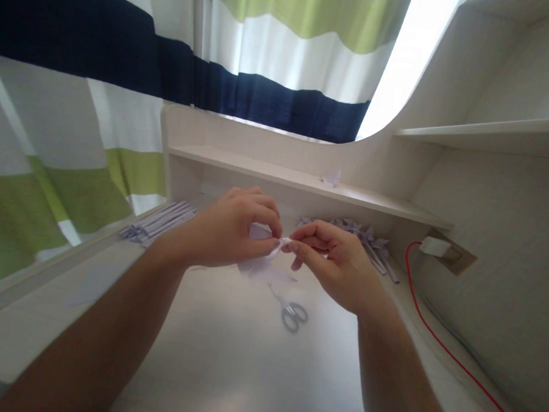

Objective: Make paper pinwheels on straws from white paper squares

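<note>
In the head view, the small, white, crumpled-looking piece of paper [286,241] is up above the table, right between the two hands. The left hand [246,226] comes from the left, with its thumb and pointing finger pinched together at the paper's left end. The right hand [335,257] comes from the right, with its thumb and pointing finger clamped on the other end. So the paper lies to the right of the left fingertips and to the left of the right fingertips. Neither hand is nearer, as both touch it. The fingertips of the two hands are just beside each other. The paper is blurry and mostly hidden, so I cannot tell for sure which way its long side runs.

Below the hands, the grey scissors with two round handle loops [293,316] lie on the pale, smooth table [240,364]. Their handles are toward the person and the tip points away, up toward the paper. Thin white rolled paper sticks [169,220] lie in a bunch past the left arm. White folded paper shapes [357,230] are in a pile behind the right hand.
</note>
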`<state>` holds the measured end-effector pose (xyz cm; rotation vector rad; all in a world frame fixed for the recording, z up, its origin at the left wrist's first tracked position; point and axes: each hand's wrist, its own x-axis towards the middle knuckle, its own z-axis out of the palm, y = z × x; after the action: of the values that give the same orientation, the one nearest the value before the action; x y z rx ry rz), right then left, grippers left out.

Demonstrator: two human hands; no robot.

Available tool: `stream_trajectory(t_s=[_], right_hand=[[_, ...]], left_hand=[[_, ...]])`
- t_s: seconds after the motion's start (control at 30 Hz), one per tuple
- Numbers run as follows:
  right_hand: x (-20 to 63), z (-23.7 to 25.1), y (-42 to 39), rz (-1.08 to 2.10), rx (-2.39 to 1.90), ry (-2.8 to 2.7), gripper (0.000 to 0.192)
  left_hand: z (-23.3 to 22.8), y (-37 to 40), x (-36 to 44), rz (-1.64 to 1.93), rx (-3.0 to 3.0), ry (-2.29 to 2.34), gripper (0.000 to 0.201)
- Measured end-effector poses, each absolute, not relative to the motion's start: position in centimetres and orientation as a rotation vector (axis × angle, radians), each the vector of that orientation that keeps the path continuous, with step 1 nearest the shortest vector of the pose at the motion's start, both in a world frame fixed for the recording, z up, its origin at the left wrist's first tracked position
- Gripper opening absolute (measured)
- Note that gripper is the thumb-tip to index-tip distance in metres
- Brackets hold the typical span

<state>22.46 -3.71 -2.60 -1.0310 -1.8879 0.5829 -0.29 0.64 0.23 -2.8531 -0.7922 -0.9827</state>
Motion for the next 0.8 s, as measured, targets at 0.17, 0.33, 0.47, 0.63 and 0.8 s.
stream_trajectory(t_s=[0.17,0.33,0.47,0.63,0.8], right_hand=[[22.44,-2.61,-3.81,0.528,-1.056,-1.897,0.007],[22.38,-2.62,-3.92,0.398,-1.1,-1.953,0.008],[22.44,-2.64,-4.03,0.297,-1.122,-1.992,0.008],[22.37,-2.58,-4.27,0.175,-1.083,-1.989,0.006],[22.28,-2.59,-4.33,0.11,-1.065,-1.977,0.006]], left_hand=[[0.28,0.53,-0.3,-0.988,-2.852,-0.785,0.011],[0.2,0.65,-0.27,-0.997,-2.848,-0.784,0.011],[0.18,0.8,-0.28,-0.995,-2.853,-0.777,0.012],[0.22,0.71,-0.37,-0.994,-2.878,-0.783,0.011],[0.16,0.69,-0.32,-1.04,-2.876,-0.764,0.01]])
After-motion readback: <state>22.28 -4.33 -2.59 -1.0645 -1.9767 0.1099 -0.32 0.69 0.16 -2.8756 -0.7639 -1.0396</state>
